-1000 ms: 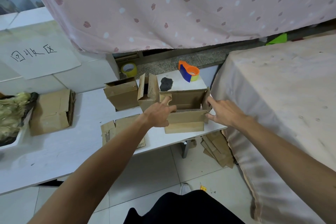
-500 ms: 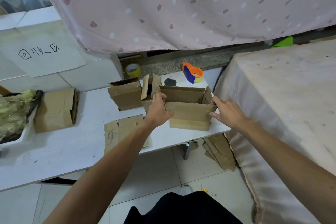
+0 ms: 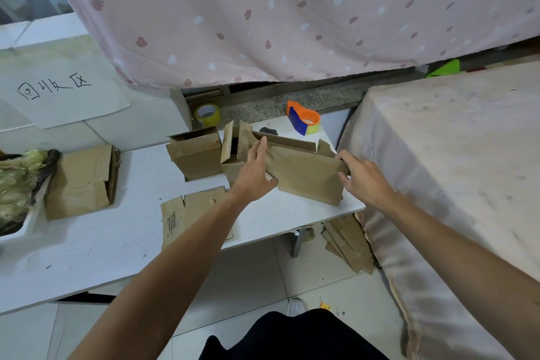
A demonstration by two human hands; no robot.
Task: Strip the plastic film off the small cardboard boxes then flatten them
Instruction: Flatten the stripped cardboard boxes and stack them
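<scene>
So the cardboard box [image 3: 304,172] sits mid-frame on the right end of the white table [image 3: 87,242], nearly squashed, long axis running left to right between both hands. Left hand [image 3: 257,172] presses its left end with straight, closed-up fingers, right hand [image 3: 362,177] curls round the right edge. Both equally near, so I'd guess squeezing front to back finishes it
</scene>
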